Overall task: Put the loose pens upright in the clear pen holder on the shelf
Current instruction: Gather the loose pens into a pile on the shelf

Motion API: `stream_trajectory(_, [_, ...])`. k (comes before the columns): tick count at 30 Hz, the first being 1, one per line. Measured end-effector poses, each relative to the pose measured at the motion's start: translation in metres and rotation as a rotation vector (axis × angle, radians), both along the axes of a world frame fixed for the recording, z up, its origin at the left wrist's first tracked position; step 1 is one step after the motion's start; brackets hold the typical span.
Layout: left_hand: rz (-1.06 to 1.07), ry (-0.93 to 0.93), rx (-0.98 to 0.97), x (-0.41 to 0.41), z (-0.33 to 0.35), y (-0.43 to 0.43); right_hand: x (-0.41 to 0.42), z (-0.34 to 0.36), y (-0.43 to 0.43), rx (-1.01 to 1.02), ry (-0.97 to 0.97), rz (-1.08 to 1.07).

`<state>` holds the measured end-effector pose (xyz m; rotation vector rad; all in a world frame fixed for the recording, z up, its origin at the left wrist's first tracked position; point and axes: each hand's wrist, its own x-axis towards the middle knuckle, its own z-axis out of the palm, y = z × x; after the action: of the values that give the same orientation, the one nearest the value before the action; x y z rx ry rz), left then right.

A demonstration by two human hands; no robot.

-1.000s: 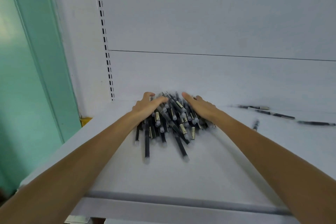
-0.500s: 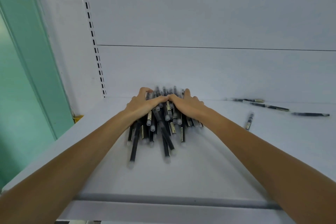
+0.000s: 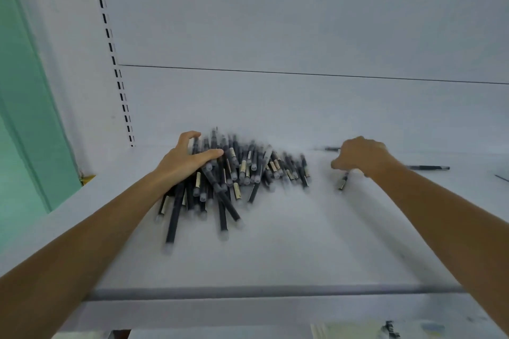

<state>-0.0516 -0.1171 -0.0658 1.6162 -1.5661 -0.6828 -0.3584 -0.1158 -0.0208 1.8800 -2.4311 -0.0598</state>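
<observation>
We see a heap of dark pens lying flat on the white shelf, near its back left corner, barrels mostly pointing toward and away from us, clear caps at the near ends. Many barrels carry a pale label strip; print is too blurred to read, so we can give no brand. The left hand rests on the left end of the heap, palm down, thumb straight across the barrels, one finger hooked over the far side; its grip is loose and spread, not clamped round any one pen. The right hand is well apart from the heap, to its right, knuckles up, fingers curled down; its grip is closed on a single pen, whose lower end sticks out below the hand and slants toward the shelf. A stray pen lies flat behind the right wrist, and another pen end shows just left of that hand. Behind is a white back panel with one horizontal seam and a slotted upright at left, then a green wall. Below the shelf front is a blurred dark mark, which we cannot read.
</observation>
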Motion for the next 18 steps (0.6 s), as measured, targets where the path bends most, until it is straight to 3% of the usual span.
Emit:
stream_trajectory(4, [-0.023, 0.007, 0.005, 0.0, 0.0, 0.001, -0.013, -0.011, -0.005, 0.023, -0.255, 0.054])
stream_trajectory(13, [-0.033, 0.017, 0.0, -0.002, -0.003, 0.01, -0.054, -0.034, -0.038, -0.28, 0.084, 0.186])
stream_trajectory(15, [-0.026, 0.027, -0.006, -0.001, -0.004, 0.01, -0.067, -0.044, -0.045, -0.249, 0.069, 0.128])
stream_trajectory(18, [-0.023, 0.038, -0.009, -0.001, -0.005, 0.011, -0.078, -0.051, -0.055, -0.201, -0.103, 0.102])
